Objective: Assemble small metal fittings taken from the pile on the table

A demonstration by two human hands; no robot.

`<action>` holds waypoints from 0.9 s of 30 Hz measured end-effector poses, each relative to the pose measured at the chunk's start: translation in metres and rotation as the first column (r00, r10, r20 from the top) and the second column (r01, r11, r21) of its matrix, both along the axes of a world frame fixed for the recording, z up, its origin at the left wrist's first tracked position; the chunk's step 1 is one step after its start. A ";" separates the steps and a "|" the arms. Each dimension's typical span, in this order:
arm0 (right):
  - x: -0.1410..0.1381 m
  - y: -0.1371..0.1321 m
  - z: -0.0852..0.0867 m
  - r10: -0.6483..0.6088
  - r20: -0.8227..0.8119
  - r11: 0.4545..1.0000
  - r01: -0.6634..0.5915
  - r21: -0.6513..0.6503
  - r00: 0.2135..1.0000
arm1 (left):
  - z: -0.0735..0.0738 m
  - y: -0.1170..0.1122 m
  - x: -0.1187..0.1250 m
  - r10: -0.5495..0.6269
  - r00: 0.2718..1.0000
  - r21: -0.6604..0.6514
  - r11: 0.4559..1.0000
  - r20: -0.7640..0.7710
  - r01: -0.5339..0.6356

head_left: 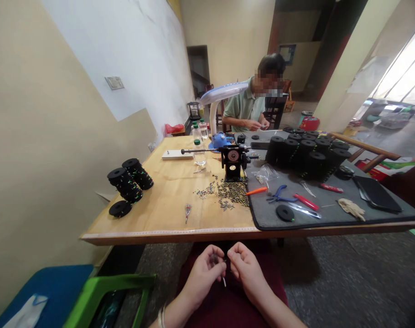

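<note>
1. My hands are working low over my dark red lap, below the worktop's front edge. The step in hand is fine finger work on one small piece, and that piece, not anything on the worktop, is what the moment calls for attention to.
2. My left hand [202, 278] curls inward, its grip pinching a small dark piece [213, 259] against the palm side, and a thin white stem [224, 282] pokes downward below it.
3. My right hand [246, 269] faces it, fingers pressed together and curled, with the fingertips just beside the piece. I cannot tell whether they are holding anything.
4. Any reach forward must rise over the straight front edge of the pale wooden worktop [159, 230], which runs across just beyond my hands.
5. On it, loose small brass-coloured pieces [231, 193] lie scattered before a black hand-cranked winding machine [233, 164], and a grey mat [330, 218] carries blue-handled pliers [279, 196].
6. Black spools [125, 182] stand at the left end, near a beige wall [57, 136].
7. My elbows have speckled grey floor [330, 273] to the right, while a green plastic frame [108, 291] crowds the left.
8. A co-worker [248, 105] sits across the far end, working with both hands.
</note>
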State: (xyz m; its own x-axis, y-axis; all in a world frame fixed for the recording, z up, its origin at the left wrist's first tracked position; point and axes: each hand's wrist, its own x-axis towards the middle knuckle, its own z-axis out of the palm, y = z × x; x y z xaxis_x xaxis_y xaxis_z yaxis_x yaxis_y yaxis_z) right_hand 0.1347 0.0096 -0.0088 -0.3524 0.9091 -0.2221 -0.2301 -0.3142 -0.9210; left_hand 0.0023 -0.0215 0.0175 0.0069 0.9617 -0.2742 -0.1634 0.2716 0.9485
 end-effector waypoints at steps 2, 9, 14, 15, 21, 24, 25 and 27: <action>0.000 0.000 0.001 0.015 0.001 1.000 -0.015 -0.006 1.000 | -0.002 0.001 0.000 -0.023 0.998 -0.012 1.000 -0.055 0.022; 0.000 0.000 0.001 0.068 0.027 0.997 -0.068 0.033 0.997 | -0.013 0.002 -0.004 -0.008 0.961 0.098 0.995 -0.278 0.037; -0.001 0.000 -0.002 0.098 -0.013 0.995 -0.098 0.003 0.995 | -0.008 0.003 -0.005 0.000 0.927 0.111 0.993 -0.376 0.045; 0.000 0.001 -0.002 0.104 -0.013 0.995 -0.104 0.000 0.994 | -0.007 0.003 -0.005 0.000 0.922 0.106 0.993 -0.387 0.045; 0.004 0.002 0.000 0.173 0.164 0.979 -0.188 0.084 0.971 | -0.004 0.004 -0.012 0.068 0.966 0.118 0.992 -0.251 -0.039; 0.004 0.001 0.001 0.160 0.269 0.965 -0.208 0.161 0.950 | -0.004 0.005 -0.013 0.073 0.982 0.105 0.993 -0.172 -0.056; 0.004 0.001 0.001 0.153 0.285 0.961 -0.209 0.178 0.946 | -0.004 0.005 -0.012 0.073 0.985 0.104 0.993 -0.157 -0.057; 0.003 0.001 -0.001 0.141 0.302 0.958 -0.206 0.197 0.943 | -0.004 0.006 -0.011 0.077 0.986 0.108 0.992 -0.147 -0.061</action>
State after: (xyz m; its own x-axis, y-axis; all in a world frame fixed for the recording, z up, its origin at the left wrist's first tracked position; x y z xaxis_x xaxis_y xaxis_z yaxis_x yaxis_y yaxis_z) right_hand 0.1378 0.0102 -0.0096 -0.4619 0.8767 -0.1343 0.0885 -0.1051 -0.9905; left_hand -0.0088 -0.0155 0.0130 -0.0946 0.9815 -0.1666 -0.0313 0.1643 0.9859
